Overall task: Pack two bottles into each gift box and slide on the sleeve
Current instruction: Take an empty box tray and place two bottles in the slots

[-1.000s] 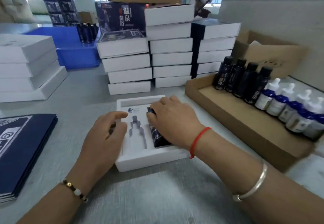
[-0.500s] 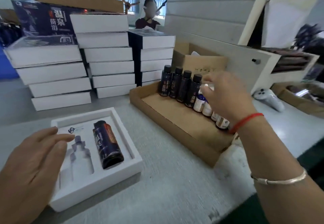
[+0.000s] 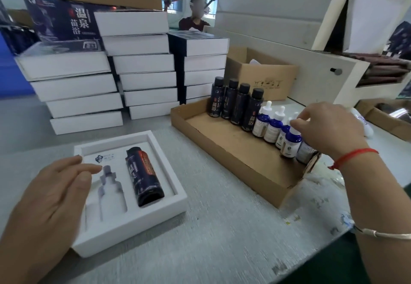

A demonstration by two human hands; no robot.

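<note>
The right hand point(image 3: 329, 128) pinches the white cap of a blue dropper bottle point(image 3: 290, 142) with curled fingertips; the bottle stands upright in the cardboard tray point(image 3: 222, 150), nearest of a row beside four dark bottles point(image 3: 236, 103). The left hand point(image 3: 51, 197) rests with relaxed fingers on the left edge of the white gift box point(image 3: 142, 219), where a dark bottle point(image 3: 143, 181) lies in the right slot and the dropper-shaped slot point(image 3: 111, 192) is vacant.

Bare forearms, no sleeves — right wrist point(image 3: 353, 157) with red string bracelet, 1 silver bangle
</note>
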